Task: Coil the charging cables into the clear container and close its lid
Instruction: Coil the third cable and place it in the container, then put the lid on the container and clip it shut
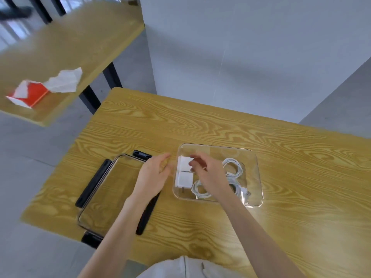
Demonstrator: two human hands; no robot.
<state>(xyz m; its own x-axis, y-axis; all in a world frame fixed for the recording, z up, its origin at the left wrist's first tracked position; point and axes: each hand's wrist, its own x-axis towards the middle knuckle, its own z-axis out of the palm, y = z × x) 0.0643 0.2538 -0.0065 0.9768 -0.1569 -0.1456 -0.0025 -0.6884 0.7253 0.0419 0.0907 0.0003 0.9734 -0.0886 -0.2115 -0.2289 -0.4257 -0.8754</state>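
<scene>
A clear container [255,157] stands on the wooden table. Inside lie two white charger blocks [183,179] at its left end and coiled white cables [233,164] to the right. My right hand [208,175] reaches into the container and pinches the upper charger block [183,162] with curled fingers. My left hand [155,175] hovers just left of the container's rim, fingers relaxed, holding nothing. The clear lid [104,187] with black clips lies flat on the table to the left, partly under my left forearm.
The table's left edge and front-left corner lie close to the lid. A second wooden table at the upper left carries a red and white box [30,93] and crumpled paper [64,80]. A grey wall stands behind the table.
</scene>
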